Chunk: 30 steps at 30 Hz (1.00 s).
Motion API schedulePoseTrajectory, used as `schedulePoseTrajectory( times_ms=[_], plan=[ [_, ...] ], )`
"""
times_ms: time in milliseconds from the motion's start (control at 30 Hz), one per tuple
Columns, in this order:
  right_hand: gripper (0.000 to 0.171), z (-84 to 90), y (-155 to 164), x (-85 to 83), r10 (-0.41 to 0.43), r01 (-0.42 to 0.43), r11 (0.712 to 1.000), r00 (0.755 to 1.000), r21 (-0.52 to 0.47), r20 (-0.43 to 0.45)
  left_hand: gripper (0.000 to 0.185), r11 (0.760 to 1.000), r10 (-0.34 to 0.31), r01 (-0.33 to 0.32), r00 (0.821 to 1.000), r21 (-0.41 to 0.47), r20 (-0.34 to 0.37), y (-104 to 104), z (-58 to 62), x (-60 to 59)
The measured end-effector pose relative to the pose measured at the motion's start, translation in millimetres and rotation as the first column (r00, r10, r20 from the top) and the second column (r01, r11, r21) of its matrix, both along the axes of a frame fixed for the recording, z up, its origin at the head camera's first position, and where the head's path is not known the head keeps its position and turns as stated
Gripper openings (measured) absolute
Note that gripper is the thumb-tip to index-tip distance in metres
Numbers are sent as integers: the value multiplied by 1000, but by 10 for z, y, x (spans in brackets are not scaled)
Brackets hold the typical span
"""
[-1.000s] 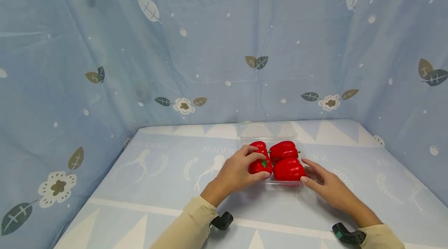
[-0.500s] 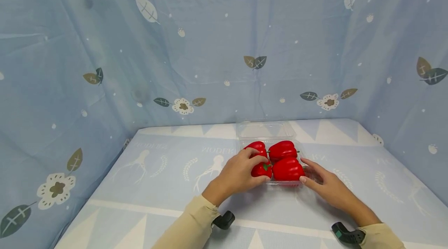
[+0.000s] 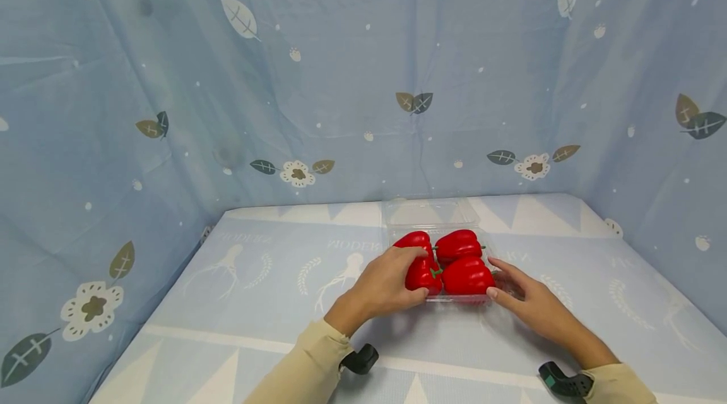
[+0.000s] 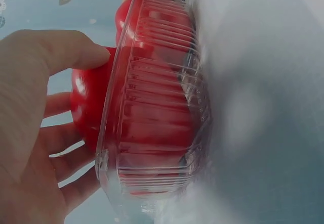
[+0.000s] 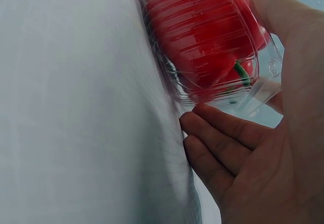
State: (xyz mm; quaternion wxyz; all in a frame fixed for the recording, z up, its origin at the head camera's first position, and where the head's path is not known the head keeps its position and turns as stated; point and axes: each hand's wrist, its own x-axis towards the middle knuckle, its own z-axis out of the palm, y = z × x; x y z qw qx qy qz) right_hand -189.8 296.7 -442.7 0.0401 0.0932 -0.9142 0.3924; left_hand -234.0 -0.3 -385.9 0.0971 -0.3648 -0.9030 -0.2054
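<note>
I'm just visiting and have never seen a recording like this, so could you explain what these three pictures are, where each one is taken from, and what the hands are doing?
No machine here: a person works with two bare hands and wears three cameras. The wide picture comes from a camera on the head, looking down at a table covered in pale blue patterned cloth. The two close pictures come from cameras strapped to each wrist.

On the cloth sits a clear ribbed plastic tray with its lid open behind it, holding four glossy red bell peppers. The left hand curls its fingers and thumb round the near-left red pepper in the tray. The right hand lies with relaxed fingers against the tray's right side, thumb at its near corner, steadying it.
</note>
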Motion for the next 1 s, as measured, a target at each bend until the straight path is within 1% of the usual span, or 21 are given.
schedulePoseTrajectory(
  times_ms=[200, 300, 467, 733, 900, 1000],
  plan=[
    [69, -17, -3, -4, 2, -2, 1000, 1000, -7, -5, 59, 997, -7, -2, 994, -81, -114, 20, -29, 14],
    [69, -20, -7, 0, -3, 3, 1000, 1000, -4, -4, 59, 995, -6, -8, 990, -99, -139, 21, -51, 20],
    [70, -18, -13, 15, -11, 11, 1000, 1000, 5, 2, 60, 994, -12, -2, 991, -109, -132, 9, -70, 31],
    [70, -14, 0, 25, -10, 10, 1000, 1000, 5, 5, 62, 992, -49, 36, 994, -124, -101, -10, -109, 29],
    [68, -18, 4, 5, -5, 5, 1000, 1000, 5, -15, 61, 992, -33, 24, 997, -124, -76, 1, -121, 9],
    [68, -17, 2, -5, -1, 1, 1000, 1000, 9, -21, 61, 994, -25, 17, 997, -111, -78, 3, -111, -1]
  ],
)
